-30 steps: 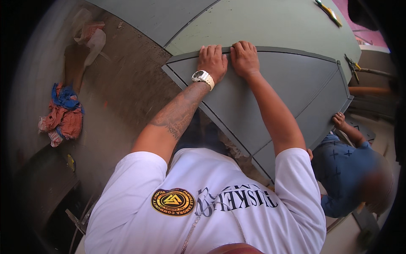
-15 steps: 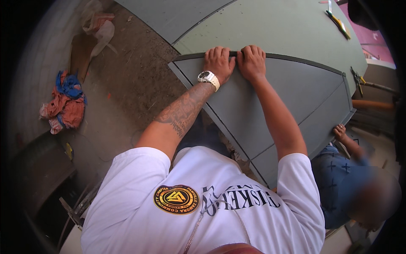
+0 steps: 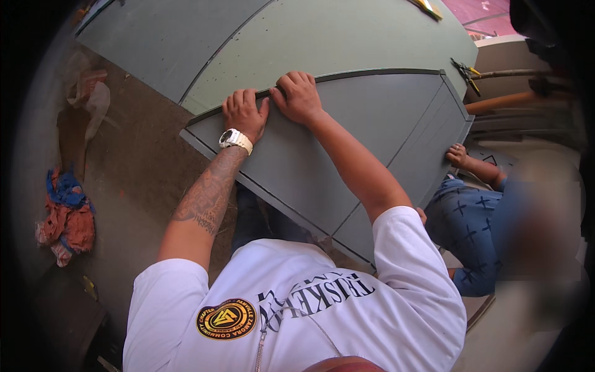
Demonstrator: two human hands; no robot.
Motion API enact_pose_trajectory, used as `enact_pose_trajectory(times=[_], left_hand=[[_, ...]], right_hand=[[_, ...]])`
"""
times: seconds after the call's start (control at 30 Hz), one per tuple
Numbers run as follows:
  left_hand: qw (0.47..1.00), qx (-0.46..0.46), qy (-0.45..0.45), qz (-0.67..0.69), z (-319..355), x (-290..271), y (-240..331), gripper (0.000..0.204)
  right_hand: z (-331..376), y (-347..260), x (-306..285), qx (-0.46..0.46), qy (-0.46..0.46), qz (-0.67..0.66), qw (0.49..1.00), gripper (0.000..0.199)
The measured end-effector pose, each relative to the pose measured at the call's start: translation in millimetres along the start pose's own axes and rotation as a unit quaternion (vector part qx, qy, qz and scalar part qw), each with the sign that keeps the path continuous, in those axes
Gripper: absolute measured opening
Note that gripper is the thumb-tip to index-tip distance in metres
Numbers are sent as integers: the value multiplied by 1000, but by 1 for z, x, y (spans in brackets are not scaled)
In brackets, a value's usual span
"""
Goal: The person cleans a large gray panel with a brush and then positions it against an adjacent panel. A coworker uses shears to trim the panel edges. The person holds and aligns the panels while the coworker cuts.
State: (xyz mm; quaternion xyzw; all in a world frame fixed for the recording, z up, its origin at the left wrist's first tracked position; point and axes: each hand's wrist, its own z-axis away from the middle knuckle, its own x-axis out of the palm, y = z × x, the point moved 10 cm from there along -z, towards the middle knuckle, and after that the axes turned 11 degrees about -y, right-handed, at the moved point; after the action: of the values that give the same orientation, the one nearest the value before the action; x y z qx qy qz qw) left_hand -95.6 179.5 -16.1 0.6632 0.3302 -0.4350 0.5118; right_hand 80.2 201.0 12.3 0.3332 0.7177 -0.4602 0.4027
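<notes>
A large grey panel (image 3: pixel 334 142) with a dark far edge and thin grooves lies in front of me, on or over a pale green board (image 3: pixel 347 37). My left hand (image 3: pixel 245 116), with a white watch at its wrist, has its fingers curled over the panel's far edge. Close on its right, my right hand (image 3: pixel 299 98) grips the same edge, fingers bent over it. The fingertips are hidden behind the edge. At the panel's right end, another person's hand (image 3: pixel 457 156) rests on its side.
That co-worker, in blue patterned clothing (image 3: pixel 465 214), is at the right. Pliers (image 3: pixel 466 75) lie at the board's right edge, beside an orange-brown pole (image 3: pixel 505 102). A yellow-handled tool (image 3: pixel 427 8) is at the top. Red and blue cloth (image 3: pixel 68 214) lies on the floor at left.
My view has swung, so the panel, the board and both my hands appear further left. Both hands keep their hold on the panel's edge. The co-worker shows more fully.
</notes>
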Motion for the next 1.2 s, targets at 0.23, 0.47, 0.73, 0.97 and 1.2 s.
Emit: enact_pose_trajectory(times=[0.23,0.47,0.73,0.97,1.2], left_hand=[[999,20,1,-25,-9,8,7,41],[998,21,23,-56,-4,11,-1,48],[997,24,33,-71,-4,11,-1,50],[998,12,9,-57,-4,5,3,53],[998,27,3,-55,-3,0,13,54]], right_hand=[[52,275,-151,192,106,163,962,39],[76,314,-148,199,104,131,966,38],[86,310,-154,213,138,158,954,37],[86,304,-159,200,166,162,952,37],[91,302,-159,193,193,152,950,37]])
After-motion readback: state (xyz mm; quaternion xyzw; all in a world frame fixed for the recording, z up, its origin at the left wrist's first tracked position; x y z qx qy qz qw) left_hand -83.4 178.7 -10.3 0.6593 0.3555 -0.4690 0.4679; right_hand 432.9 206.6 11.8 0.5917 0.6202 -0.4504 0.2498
